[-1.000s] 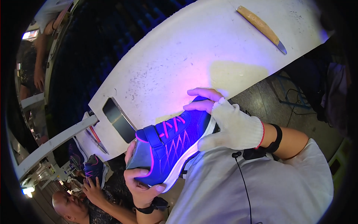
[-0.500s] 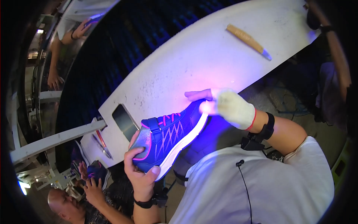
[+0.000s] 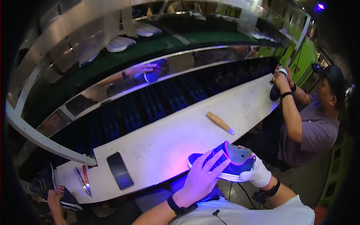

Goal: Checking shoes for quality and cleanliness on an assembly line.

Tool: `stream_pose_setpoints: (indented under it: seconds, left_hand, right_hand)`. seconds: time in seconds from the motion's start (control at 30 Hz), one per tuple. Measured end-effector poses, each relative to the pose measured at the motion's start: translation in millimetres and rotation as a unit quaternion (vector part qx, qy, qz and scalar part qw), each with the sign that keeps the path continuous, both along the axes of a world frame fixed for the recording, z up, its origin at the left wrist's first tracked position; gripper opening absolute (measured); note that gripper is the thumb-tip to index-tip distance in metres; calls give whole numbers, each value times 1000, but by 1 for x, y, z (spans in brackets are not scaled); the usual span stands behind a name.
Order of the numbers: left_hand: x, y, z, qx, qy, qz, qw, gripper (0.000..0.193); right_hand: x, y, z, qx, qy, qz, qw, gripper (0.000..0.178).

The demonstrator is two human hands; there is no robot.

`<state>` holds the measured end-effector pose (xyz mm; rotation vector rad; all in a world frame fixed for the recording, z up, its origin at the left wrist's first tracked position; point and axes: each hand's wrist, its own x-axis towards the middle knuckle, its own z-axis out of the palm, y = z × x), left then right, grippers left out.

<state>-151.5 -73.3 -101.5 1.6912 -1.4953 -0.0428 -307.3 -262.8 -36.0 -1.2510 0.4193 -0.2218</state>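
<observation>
A dark blue sneaker (image 3: 243, 166) with pink trim and a white sole is lit by violet light, toe to the left. A grey shoe last (image 3: 239, 152) with a dark hole fills its opening. My right hand (image 3: 258, 174), in a white glove, grips the sneaker's heel end, with the thumb low by the sole. Across the forefoot lies my left hand (image 3: 204, 174), bare, its fingers stretched out and spread; its palm side is hidden. Both hands and the sneaker are just off the white bench's (image 3: 150, 161) near edge.
On the bench lie a tan-handled tool (image 3: 219, 122), a black phone (image 3: 120, 170) and a red-handled blade (image 3: 85, 178). A grey metal bar (image 3: 52, 138) reaches over its left end. Beyond runs a green conveyor (image 3: 180, 42) with shoes. Co-workers handle shoes at right (image 3: 300, 116) and lower left (image 3: 56, 202).
The view has swung up. The sneaker has turned round, toe now left. My right hand has gone from toe to heel; my left has left the heel and spreads over the forefoot.
</observation>
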Motion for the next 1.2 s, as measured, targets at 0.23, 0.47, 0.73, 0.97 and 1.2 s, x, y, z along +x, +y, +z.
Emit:
stream_pose_setpoints:
  seconds: [0.23,0.47,0.73,0.97,1.2]
  left_hand:
    - [23,84,-5,-109,-24,229,967,61]
    - [-5,142,-31,-34,68,352,933,65]
    - [-5,145,-50,-93,261,393,877,65]
    - [3,156,-54,7,344,402,848,49]
    - [0,175,-48,45,325,454,828,37]
  right_hand:
    - [45,-24,71,-30,-277,-153,948,97]
    - [295,-145,336,-565,-317,-359,671,41]
    - [309,-108,232,-811,-293,-122,492,21]
    - [364,-192,-16,-789,216,140,558,58]
    - [401,-336,-91,-657,301,-19,691,82]
